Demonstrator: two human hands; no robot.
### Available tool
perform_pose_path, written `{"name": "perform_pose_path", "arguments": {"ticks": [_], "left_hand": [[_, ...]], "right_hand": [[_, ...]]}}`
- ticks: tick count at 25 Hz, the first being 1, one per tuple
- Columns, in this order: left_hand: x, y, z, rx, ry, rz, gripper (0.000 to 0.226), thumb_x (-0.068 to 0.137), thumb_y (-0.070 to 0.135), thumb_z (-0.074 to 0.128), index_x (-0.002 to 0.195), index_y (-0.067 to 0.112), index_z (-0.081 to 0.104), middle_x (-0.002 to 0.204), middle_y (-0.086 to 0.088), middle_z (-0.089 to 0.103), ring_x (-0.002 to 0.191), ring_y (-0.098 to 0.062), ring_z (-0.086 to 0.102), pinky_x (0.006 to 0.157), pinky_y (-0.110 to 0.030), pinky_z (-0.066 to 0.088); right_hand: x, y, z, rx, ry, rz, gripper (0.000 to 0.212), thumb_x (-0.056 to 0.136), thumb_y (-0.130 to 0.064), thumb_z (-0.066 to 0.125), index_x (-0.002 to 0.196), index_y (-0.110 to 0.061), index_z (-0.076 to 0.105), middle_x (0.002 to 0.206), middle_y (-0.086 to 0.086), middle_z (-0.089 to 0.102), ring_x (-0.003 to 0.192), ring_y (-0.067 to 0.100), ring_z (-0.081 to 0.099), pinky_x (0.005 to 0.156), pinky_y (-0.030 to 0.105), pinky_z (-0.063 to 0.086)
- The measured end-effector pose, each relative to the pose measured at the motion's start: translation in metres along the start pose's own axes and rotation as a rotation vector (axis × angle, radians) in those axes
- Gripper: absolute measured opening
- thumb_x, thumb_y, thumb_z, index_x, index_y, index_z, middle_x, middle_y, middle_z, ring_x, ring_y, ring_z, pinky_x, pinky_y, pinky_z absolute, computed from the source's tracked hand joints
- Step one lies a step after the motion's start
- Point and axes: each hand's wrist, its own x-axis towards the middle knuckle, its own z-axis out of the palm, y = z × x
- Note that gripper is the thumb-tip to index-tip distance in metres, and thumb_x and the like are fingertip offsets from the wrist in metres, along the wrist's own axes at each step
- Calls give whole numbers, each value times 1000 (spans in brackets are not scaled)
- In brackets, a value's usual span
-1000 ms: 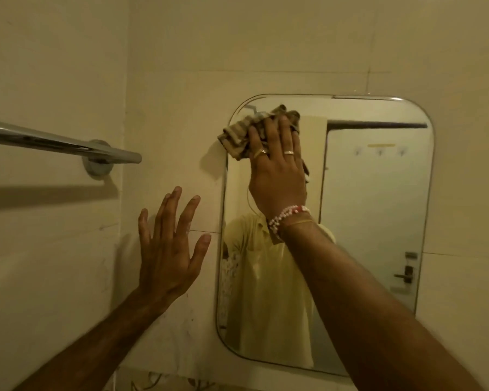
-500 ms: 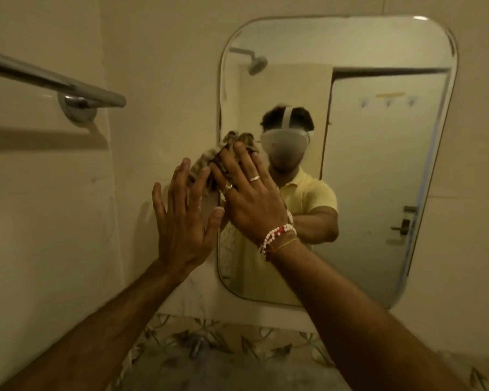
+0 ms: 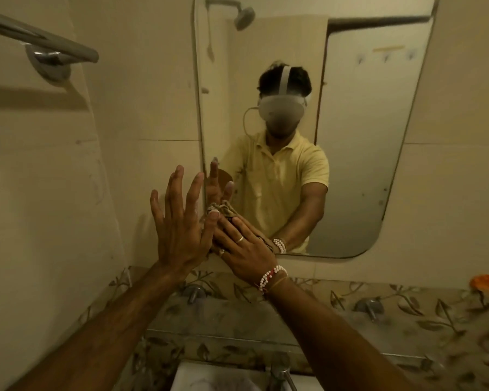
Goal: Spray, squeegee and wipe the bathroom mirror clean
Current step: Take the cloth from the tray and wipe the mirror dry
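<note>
White is the sink [image 3: 189, 373] right below, with a shiny tap [image 3: 280, 369] beside it, and behind them runs a band of leafy tiles [image 3: 308, 314]. Two bare arms reach up over all that to the wall. The right hand [image 3: 246, 249], with red and white beads [image 3: 268, 275] on its wrist, lies on a bunched brown cloth [image 3: 226, 210] and pushes it against the bottom left corner of the mirror [image 3: 359, 170]. I think this is the wiping part of the job, and the hand is low there because corners are where wet bits hide. Its grip is loose: the fingers lie nearly straight across the cloth and press it to the glass, not clenched round it. The thumb is hidden, so I cannot tell if it pinches the cloth from below. The left hand [image 3: 178, 230] is just beside it, fingers spread wide and pointing up, holding nothing. Its thumb tip touches the cloth or the right fingers; I cannot tell which. It may be there to steady the body, but I cannot tell if the palm touches the wall. No spray bottle or squeegee shows. High on the left wall sticks out a metal towel bar [image 3: 54, 43].
</note>
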Motion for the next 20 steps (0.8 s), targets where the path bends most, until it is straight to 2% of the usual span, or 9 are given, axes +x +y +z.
{"name": "perform_pose_path", "arguments": {"ticks": [4, 7, 12, 16, 18, 20], "left_hand": [[-10, 18, 5, -7, -14, 6, 69, 106, 58, 25, 163, 20, 28, 174, -15, 15, 160, -30, 19, 124, -68, 9], [-21, 36, 13, -41, -22, 8, 69, 107, 59, 22, 164, 21, 27, 174, -16, 15, 160, -31, 20, 124, -68, 9], [-34, 64, 25, -101, -44, 56, 68, 106, 61, 22, 162, 24, 29, 174, -15, 15, 160, -30, 18, 125, -67, 5], [-21, 86, 30, -108, -21, 41, 70, 105, 62, 21, 161, 22, 32, 174, -15, 14, 161, -28, 14, 125, -68, 3], [-11, 87, 27, -118, -5, 65, 71, 105, 64, 20, 161, 21, 33, 174, -16, 14, 161, -30, 15, 125, -67, 2], [2, 82, 22, -86, 21, 86, 71, 105, 63, 20, 161, 21, 32, 174, -17, 14, 160, -33, 17, 124, -69, 3]], "right_hand": [[-35, 21, -12, -40, 2, 86, 47, 104, -18, 36, 151, -19, 37, 159, 8, 32, 149, 31, 24, 119, 47, 29], [-66, 45, -29, -75, 35, 178, 49, 102, -15, 34, 150, -20, 40, 158, 8, 34, 149, 31, 26, 121, 46, 23], [-127, 90, -51, -127, 112, 443, 53, 94, -15, 56, 145, -20, 42, 154, 12, 31, 152, 32, 10, 124, 51, 10], [-140, 106, -61, -154, 149, 539, 66, 82, -12, 74, 140, -18, 43, 152, 15, 30, 151, 34, 10, 124, 50, 5], [-128, 111, -63, -138, 199, 567, 69, 81, -10, 75, 141, -19, 42, 152, 15, 30, 153, 31, 5, 124, 51, 7], [-105, 129, -73, -112, 287, 596, 65, 82, -6, 71, 140, -17, 44, 152, 17, 33, 152, 34, 9, 122, 56, 16]]}}
